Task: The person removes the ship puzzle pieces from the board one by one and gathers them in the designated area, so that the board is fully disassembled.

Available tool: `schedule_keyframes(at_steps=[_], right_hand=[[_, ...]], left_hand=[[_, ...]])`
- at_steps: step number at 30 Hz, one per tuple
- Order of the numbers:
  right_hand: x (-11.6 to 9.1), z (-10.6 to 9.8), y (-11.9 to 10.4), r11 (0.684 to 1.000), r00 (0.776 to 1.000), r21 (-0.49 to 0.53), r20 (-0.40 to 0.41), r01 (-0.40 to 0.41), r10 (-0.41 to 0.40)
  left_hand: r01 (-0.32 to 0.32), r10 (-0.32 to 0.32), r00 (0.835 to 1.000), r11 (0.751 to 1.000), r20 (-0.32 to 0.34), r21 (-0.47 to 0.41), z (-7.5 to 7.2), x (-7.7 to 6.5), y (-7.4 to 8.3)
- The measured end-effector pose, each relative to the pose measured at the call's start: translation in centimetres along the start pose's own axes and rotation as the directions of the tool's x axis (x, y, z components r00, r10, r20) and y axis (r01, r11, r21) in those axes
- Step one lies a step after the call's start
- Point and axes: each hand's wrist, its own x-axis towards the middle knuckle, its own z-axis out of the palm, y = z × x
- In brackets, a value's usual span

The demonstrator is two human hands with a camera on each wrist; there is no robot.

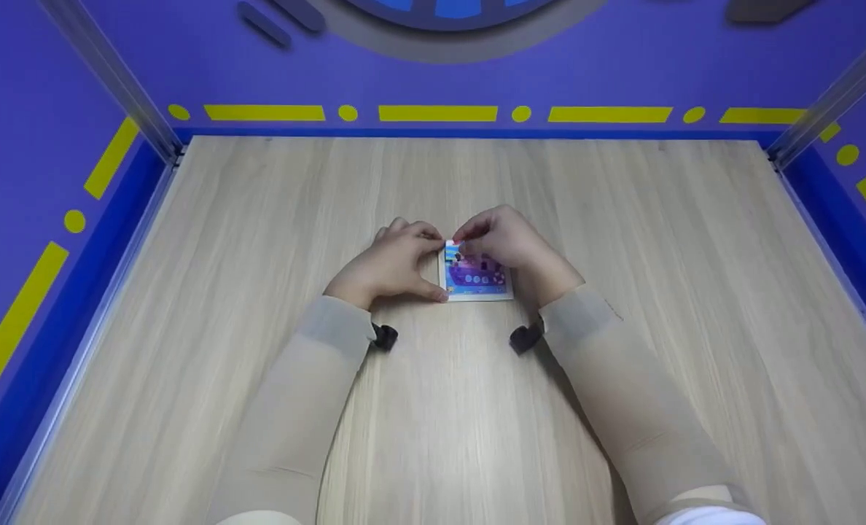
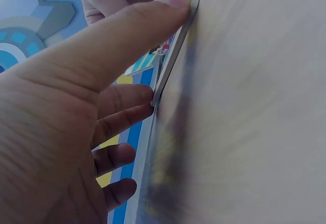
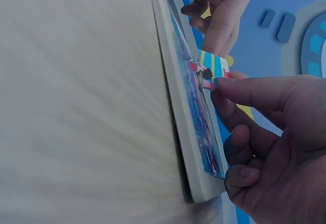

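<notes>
Flat square board with white border and purple-blue printed picture (image 1: 480,297) is set mid-bench, on the pale wood-grain bench (image 1: 433,408). Clock directions per head view, 12 = far side.

Left hand (image 1: 389,264) is placed at the board's 9 o'clock: digits spread along that edge, thumb touched to the 7 o'clock corner, fingertips to the 10–11 o'clock corner.

Small flat printed piece with blue and yellow stripes (image 3: 212,64) is pinched between thumb and fingers of the right hand (image 1: 509,238), tilted, at the board's 11 o'clock. Contact between its lower edge and the board cannot be told.

Small black devices (image 1: 384,337) are worn at both wrists, by the beige sleeves (image 1: 287,408). At 12 o'clock the bench is bounded by a purple-blue panel with yellow dashes (image 1: 622,80).
</notes>
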Motion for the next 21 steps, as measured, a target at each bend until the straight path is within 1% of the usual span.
schedule_keyframes(at_steps=[5,8,10,13,17,19,21], right_hand=[[0.1,-0.7,0.3,0.998,1.0,0.06,0.005,0.006,-0.006],[0.2,-1.4,0.6,0.991,1.0,0.133,0.001,0.0,0.0],[0.2,-1.8,0.9,0.98,1.0,0.197,-0.009,-0.001,0.003],[0.3,-2.3,1.5,0.946,0.999,0.323,-0.042,-0.004,0.019],[0.2,-3.2,2.1,0.881,0.993,0.474,-0.101,0.002,0.052],[0.2,-3.7,2.4,0.864,0.987,0.503,-0.143,0.004,0.078],[0.1,-4.4,2.7,0.858,0.976,0.514,-0.188,0.004,0.109]], left_hand=[[0.0,0.0,1.0,1.0,0.007,0.007,-0.1,-0.1,0.1],[-0.005,0.005,1.0,1.0,0.006,0.014,-0.1,-0.2,0.2],[-0.012,0.012,1.0,1.0,0.004,0.026,-0.1,-0.2,0.2],[-0.009,0.009,1.0,0.999,-0.001,0.034,-0.1,-0.3,0.3],[-0.01,0.01,1.0,0.999,-0.003,0.038,-0.1,-0.4,0.5],[-0.025,0.025,1.0,0.999,-0.003,0.046,-0.1,-0.4,0.5],[-0.042,0.042,0.999,0.998,0.002,0.049,-0.2,-0.3,0.6]])
